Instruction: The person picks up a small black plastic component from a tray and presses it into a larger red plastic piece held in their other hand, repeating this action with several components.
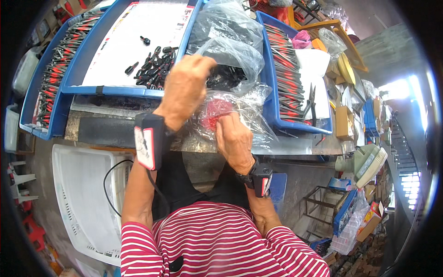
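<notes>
left hand curls, right hand bunches at small red pieces in clear plastic; grips i cannot tell. seemingly partway: stubby black-and-red parts lie in a blue plastic tray, bagged pieces left.

Left hand fingertips unclear; right hand partly hides red material; middle blue tray cut off at top.

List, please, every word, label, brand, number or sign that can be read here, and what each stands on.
Nothing is clear enough to quote.
White rectangular plastic crate: dark characters along its wall, distorted, unreadable.
White paper sheet in the blue plastic tray: coloured print at its edge, too small.
Black boxy wrist devices: white labels with red borders, marks unreadable.
Orange-white cardboard box: print too small and blurred.
</notes>
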A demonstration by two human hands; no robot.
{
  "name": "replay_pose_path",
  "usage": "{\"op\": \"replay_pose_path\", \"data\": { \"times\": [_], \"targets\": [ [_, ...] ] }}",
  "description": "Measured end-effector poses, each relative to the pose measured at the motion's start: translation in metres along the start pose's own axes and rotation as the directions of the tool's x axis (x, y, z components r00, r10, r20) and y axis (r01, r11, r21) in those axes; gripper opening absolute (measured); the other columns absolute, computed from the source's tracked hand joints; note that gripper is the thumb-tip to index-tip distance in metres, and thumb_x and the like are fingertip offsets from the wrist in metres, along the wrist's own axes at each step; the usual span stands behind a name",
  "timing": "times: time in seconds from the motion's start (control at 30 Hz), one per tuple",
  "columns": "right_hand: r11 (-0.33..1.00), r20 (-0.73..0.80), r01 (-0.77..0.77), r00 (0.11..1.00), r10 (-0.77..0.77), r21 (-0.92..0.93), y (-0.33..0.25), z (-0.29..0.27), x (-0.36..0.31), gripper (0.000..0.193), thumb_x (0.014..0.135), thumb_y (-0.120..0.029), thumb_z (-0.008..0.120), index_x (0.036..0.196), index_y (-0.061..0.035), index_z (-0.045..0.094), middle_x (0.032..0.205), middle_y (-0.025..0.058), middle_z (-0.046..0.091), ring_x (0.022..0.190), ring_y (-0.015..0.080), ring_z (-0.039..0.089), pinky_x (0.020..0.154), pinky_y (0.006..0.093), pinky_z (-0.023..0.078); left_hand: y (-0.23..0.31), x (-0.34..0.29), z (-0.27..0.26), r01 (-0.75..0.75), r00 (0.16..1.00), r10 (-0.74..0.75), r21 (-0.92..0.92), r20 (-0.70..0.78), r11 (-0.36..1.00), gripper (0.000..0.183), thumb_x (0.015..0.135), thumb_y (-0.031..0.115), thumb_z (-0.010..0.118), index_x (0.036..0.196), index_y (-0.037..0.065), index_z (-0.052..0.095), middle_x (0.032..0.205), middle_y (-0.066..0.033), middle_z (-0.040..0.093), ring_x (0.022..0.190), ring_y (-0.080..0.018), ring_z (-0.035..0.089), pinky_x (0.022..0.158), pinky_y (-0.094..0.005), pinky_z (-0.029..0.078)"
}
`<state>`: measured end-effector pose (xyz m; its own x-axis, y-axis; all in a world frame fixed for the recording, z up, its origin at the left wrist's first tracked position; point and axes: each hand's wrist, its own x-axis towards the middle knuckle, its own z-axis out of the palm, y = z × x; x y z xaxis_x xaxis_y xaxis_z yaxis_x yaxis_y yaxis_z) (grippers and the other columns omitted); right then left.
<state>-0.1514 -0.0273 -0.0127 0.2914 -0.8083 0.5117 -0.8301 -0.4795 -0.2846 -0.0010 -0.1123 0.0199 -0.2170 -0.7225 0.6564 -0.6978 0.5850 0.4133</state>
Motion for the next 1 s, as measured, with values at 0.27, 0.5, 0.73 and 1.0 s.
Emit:
{"op": "replay_pose_path", "data": {
  "times": [0.27, 0.5, 0.73, 1.0],
  "targets": [
    [0.985, 0.01, -0.098, 0.995, 0.097, 0.141, -0.002, -0.005, 0.001, 0.01, 0.073, 0.001, 0.057, 0.08, -0.0022, 0.051, 0.075, 0.0151, 0.05, 0.065, 0.0327, 0.053, 0.056, 0.0388, 0.042, -0.005, 0.0, 0.044, 0.074, 0.935, -0.055, -0.04, 0.351, 0.996, 0.024, 0.068, -0.001, 0.056, 0.091, 0.0, 0.061, 0.085, -0.0142, 0.054, 0.086, -0.0311, 0.054, 0.075, -0.038, 0.044],
    [0.965, -0.031, -0.087, 0.995, 0.098, 0.249, 0.003, -0.003, -0.002, 0.011, 0.072, 0.003, 0.055, 0.08, -0.0011, 0.049, 0.073, 0.015, 0.049, 0.062, 0.0329, 0.053, 0.054, 0.0393, 0.042, -0.002, -0.001, 0.038, 0.124, 0.939, -0.077, -0.121, 0.335, 0.985, 0.016, 0.067, 0.001, 0.057, 0.083, -0.001, 0.056, 0.083, -0.0148, 0.052, 0.084, -0.0318, 0.053, 0.073, -0.0383, 0.043],
    [0.946, -0.08, -0.131, 0.984, 0.162, 0.297, 0.003, -0.002, -0.002, 0.009, 0.073, 0.004, 0.055, 0.08, -0.0001, 0.05, 0.072, 0.0145, 0.05, 0.06, 0.0311, 0.053, 0.052, 0.0381, 0.042, 0.015, -0.01, 0.014, 0.107, 0.994, -0.107, -0.288, 0.017, 0.952, 0.02, 0.071, -0.005, 0.056, 0.091, -0.001, 0.052, 0.086, -0.0148, 0.056, 0.077, -0.0292, 0.057, 0.068, -0.034, 0.045],
    [0.834, -0.03, -0.273, 0.945, 0.327, 0.48, 0.004, -0.005, -0.004, 0.006, 0.076, 0.004, 0.055, 0.08, 0.0021, 0.052, 0.067, 0.009, 0.05, 0.048, 0.0136, 0.046, 0.045, 0.0268, 0.038, 0.055, -0.055, -0.021, 0.255, 0.954, -0.297, -0.599, 0.03, 0.759, 0.027, 0.08, -0.002, 0.053, 0.106, -0.001, 0.055, 0.09, -0.0113, 0.062, 0.08, -0.015, 0.059, 0.069, -0.0248, 0.047]
  ]
}}
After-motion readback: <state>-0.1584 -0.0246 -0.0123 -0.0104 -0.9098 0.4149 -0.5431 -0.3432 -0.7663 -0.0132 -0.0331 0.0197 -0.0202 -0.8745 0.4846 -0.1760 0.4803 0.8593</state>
